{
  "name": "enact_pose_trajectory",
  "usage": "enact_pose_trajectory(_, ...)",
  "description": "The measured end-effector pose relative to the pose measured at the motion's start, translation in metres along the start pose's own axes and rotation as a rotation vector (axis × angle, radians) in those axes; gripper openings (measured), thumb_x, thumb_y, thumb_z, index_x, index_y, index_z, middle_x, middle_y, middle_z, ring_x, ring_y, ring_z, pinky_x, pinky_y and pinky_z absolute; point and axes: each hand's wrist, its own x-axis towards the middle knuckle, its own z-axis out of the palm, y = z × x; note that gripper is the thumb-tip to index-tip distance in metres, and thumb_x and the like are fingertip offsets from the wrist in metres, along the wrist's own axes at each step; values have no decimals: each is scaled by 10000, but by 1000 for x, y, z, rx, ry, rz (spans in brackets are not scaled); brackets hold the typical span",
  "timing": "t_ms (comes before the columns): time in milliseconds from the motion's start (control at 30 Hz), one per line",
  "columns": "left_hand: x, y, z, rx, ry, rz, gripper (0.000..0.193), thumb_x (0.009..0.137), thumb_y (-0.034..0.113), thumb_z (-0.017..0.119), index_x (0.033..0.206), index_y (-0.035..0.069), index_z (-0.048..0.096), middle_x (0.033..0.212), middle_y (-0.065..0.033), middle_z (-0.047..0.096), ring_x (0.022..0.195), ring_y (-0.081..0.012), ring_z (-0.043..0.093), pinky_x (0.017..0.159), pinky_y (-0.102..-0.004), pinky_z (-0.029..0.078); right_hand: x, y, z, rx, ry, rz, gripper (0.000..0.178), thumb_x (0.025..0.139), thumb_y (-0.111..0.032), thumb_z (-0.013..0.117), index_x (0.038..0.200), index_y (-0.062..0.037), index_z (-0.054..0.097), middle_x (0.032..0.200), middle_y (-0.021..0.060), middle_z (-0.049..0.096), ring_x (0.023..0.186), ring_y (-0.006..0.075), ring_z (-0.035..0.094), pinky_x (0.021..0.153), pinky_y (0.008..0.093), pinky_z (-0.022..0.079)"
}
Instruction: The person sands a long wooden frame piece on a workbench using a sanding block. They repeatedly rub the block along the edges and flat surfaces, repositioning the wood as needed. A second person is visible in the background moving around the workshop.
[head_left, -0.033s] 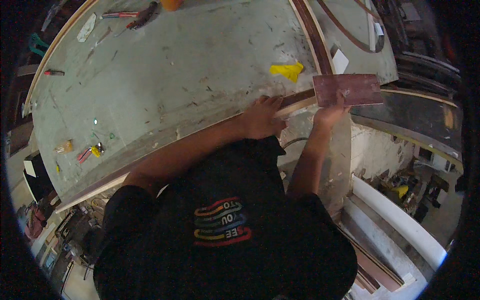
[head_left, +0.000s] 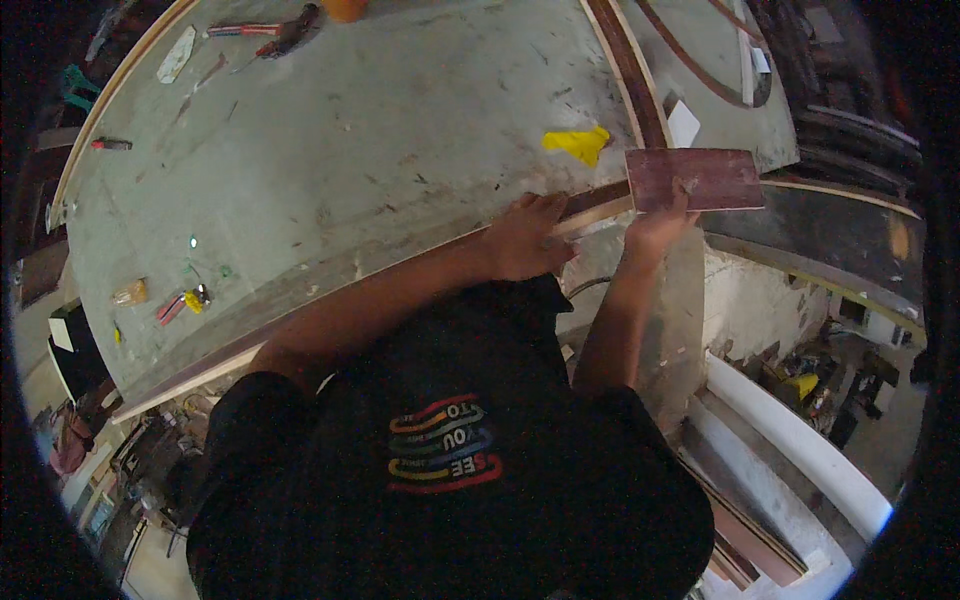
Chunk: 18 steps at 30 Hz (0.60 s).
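A flat, reddish-brown rectangular board (head_left: 725, 178) is in my right hand (head_left: 655, 232), held by its near edge with a finger laid on its upper face. The board covers the corner where two wooden strips come together. My left hand (head_left: 525, 235) is closed over the long dark wooden strip with pale edges (head_left: 597, 202) at the table's near side. Its thumb lies toward the strip's near edge; part of the grip is hidden. Just beyond the hands a crumpled yellow cloth or sheet (head_left: 578, 144) lies on the grey-green tabletop (head_left: 380, 130).
Pliers (head_left: 183, 305) and a small tan block (head_left: 130, 292) lie at the table's left. Red-handled tools (head_left: 245, 30) and an orange object (head_left: 345, 8) are at the far side. A white piece (head_left: 683, 124) lies beyond the board. Brown strips (head_left: 745, 530) stand low at the right.
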Motion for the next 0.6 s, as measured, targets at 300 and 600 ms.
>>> enact_pose_trajectory(300, 3, -23, -1, -377, 149, 142, 538, 906, 293, 671, 1374, 45, 578, 1255, -235, 648, 1188, -437, 588, 1060, -526, 454, 10, 61, -12, -49, -131, -356, 555, 888, -178, 743, 1357, -3, 501, 1255, 159, 627, 1108, 300, 640, 966, 486, 564)
enact_pose_trajectory(600, 7, -38, 6, -298, 307, 125, 379, 868, 122, 671, 1240, 48, 688, 1132, -237, 691, 1097, -431, 634, 1005, -514, 492, 32, 74, -22, -40, -208, -314, 525, 877, -110, 728, 1350, 3, 530, 1271, 182, 628, 1041, 309, 668, 896, 472, 597)
